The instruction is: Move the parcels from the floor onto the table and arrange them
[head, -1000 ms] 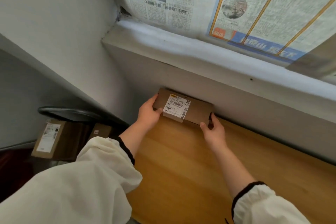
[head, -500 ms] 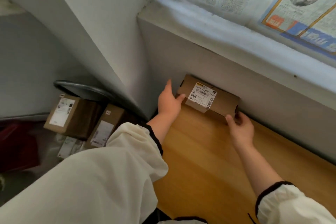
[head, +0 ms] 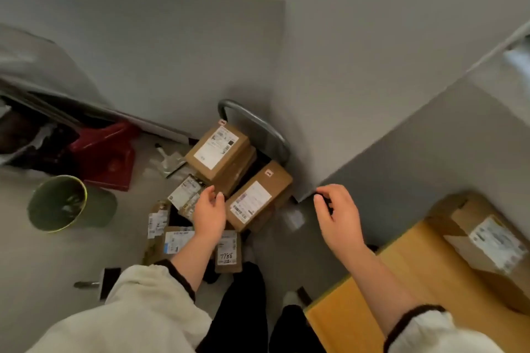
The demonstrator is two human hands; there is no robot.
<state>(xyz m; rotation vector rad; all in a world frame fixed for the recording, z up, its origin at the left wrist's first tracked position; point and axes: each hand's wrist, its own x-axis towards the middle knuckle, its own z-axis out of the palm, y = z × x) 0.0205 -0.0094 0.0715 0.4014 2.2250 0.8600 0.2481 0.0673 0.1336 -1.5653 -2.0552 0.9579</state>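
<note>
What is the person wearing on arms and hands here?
Loose cream sleeves: the left sleeve and right sleeve are each gathered and dark-trimmed at the end, leaving the forearms bare. The left hand and right hand are bare: no gloves, no ring or watch visible.

Parcels (head: 249, 201) litter floor (head: 57, 266); blurred box (head: 487, 241) apparently on table (head: 401, 281).

Walls (head: 172, 51): plain grey, meeting at a jutting corner near centre.
Floor (head: 43, 266): pale grey, littered.
Bin (head: 57, 203): round, green, standing at left.
Red box (head: 109, 163): just behind the bin.
Bent metal tube frame (head: 252, 120): against the corner.
Table (head: 424, 261): yellow-brown wood, lower right.
Light: soft, even.
</note>
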